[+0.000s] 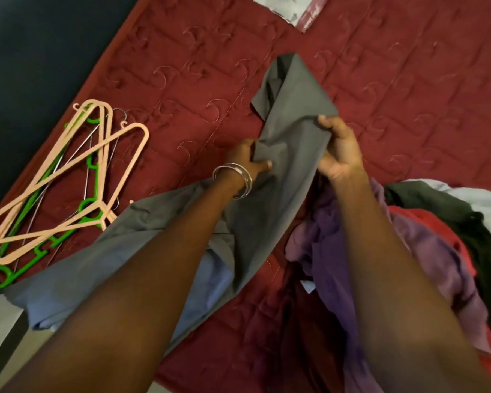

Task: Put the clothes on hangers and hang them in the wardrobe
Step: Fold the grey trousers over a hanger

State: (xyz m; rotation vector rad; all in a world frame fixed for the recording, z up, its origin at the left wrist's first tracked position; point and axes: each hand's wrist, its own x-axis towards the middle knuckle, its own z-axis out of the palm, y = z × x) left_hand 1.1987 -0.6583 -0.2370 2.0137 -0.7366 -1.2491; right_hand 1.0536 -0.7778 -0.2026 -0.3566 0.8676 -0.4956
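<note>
Bed edge: the dark red quilted bedspread (380, 89) ends at the left against a dark floor; bare quilt lies beyond the hands.
Left hand: the left hand (248, 160), silver bangles (234, 177) on its wrist, pinches a fold of the grey cloth garment (289, 131).
Right hand: the right hand (338, 150) grips the same garment's opposite edge.
Garment: raised over the bed, its tail draping under the left forearm.
Hangers: peach and green plastic hangers (63, 188) lie heaped at left.
Pile: purple, red and dark clothes (425, 239) crowd the right.

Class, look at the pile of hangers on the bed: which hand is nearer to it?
Left. The left hand grips the grey garment beside the hangers; the right hand holds it farther away.
</note>
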